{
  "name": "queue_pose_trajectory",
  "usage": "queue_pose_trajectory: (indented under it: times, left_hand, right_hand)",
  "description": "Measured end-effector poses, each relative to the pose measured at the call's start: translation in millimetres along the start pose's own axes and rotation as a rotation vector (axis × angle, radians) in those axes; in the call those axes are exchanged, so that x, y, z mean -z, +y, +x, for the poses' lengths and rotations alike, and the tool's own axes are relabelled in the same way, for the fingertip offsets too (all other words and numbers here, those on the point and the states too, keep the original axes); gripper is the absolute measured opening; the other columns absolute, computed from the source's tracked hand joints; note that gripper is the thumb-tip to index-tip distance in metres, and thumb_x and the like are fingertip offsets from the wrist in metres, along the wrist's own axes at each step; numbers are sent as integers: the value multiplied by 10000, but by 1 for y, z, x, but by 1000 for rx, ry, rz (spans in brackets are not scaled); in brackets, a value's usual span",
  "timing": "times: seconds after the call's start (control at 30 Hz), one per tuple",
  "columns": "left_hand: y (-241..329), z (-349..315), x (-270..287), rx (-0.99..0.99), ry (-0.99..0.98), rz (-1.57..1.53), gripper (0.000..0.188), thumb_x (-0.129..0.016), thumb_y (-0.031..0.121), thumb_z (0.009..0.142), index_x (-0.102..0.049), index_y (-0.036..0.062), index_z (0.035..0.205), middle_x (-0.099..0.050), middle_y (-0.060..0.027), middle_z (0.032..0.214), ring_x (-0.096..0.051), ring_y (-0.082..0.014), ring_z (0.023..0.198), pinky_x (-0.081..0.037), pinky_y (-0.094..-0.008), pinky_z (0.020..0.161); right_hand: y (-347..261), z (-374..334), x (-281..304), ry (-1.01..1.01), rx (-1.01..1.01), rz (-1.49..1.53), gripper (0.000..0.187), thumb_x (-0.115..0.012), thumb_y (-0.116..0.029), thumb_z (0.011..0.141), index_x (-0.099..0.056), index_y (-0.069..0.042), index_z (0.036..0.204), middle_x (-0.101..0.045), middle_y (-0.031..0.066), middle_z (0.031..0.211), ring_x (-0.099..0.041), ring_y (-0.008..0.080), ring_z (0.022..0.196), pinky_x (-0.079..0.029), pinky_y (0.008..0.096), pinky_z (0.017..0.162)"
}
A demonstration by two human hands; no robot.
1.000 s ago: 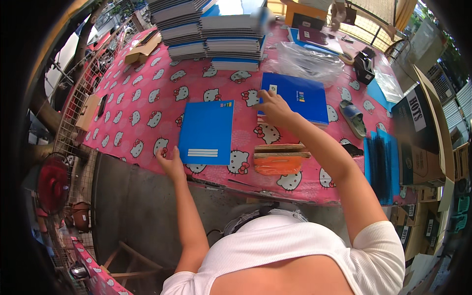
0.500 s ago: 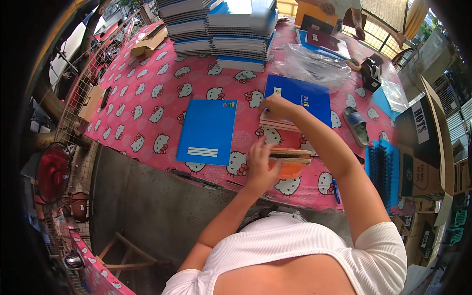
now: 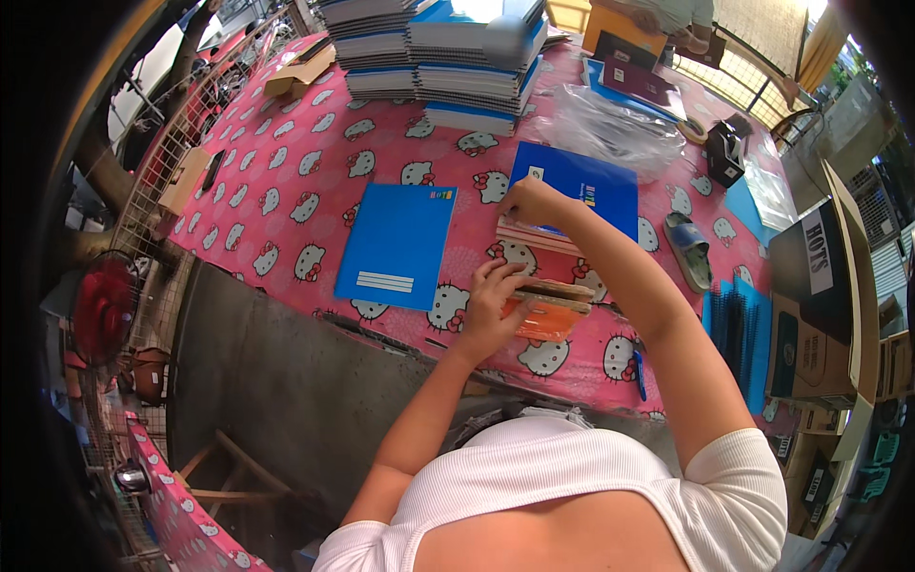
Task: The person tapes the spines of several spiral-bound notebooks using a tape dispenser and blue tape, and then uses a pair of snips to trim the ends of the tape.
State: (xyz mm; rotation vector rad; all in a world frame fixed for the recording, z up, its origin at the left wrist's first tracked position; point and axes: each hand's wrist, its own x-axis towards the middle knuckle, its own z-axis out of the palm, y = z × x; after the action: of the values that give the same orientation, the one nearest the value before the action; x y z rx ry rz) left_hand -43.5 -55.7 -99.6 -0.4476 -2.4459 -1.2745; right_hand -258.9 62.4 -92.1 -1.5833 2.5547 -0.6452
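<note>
My left hand [image 3: 491,310] is closed round an orange block [image 3: 546,320] with brown, worn-looking edges, its thumb on the near face and its fingers over the left end. Farther off, my right hand [image 3: 536,202] is bunched with its fingers pressed together at the left edge of a dark blue flat pack [image 3: 605,183]. White and reddish layered edges show below that hand; whatever its fingertips pinch is hidden. Left of both hands lies a bright blue notebook [image 3: 396,246] with white label lines.
Tall stacks of spiral notebooks [image 3: 467,86] stand at the far side, beside clear plastic wrap [image 3: 610,129]. A slipper [image 3: 688,250], a blue pen [image 3: 640,375] and an open carton [image 3: 815,315] are to the right. Another person's hand [image 3: 694,40] shows at the back.
My left hand and the orange block have shifted slightly left and the block looks a little more tilted. My right hand stays at the dark blue pack. The other person's hand has moved.
</note>
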Motion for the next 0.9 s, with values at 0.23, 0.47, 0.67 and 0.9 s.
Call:
queue_pose_trajectory:
  times: [0.23, 0.47, 0.67, 0.9]
  left_hand:
    - [0, 1, 0, -27, 9, -15, 314, -720, 184, 775, -669, 104, 1074, -603, -105, 1196, -441, -337, 1195, -350, -454, 1027]
    - [9, 39, 11, 244, 136, -394, 748, -746, 269, 775, -371, 126, 1406, -434, -147, 1396, -420, -349, 1262, -333, -450, 1049]
    - [15, 105, 42, -263, 271, 294, 512, -760, 258, 755, -587, 102, 1211, -613, -150, 1167, -605, -283, 1044, -347, -447, 1038]
    - [79, 82, 70, -49, 152, -322, 196, -803, 88, 715, -721, 51, 889, -707, -51, 797, -649, -127, 689, -497, -295, 730]
  right_hand:
    - [6, -1, -6, 2, -27, -7, 229, -622, -43, 708, -738, -92, 899, -699, 121, 847, -669, 292, 765, -523, 364, 698]
    - [-9, -20, 54, 360, -336, 27, 371, -581, -34, 726, -602, -21, 1095, -662, 233, 828, -652, 394, 740, -525, 438, 701]
    - [-166, -101, 115, 235, 124, 1, 420, -607, -3, 723, -553, -22, 1139, -635, 179, 1079, -606, 341, 1031, -493, 415, 893]
    - [-101, -232, 49, 1076, -455, 572, 456, -764, -18, 734, -534, 15, 1126, -636, 119, 1035, -611, 213, 1002, -503, 356, 864]
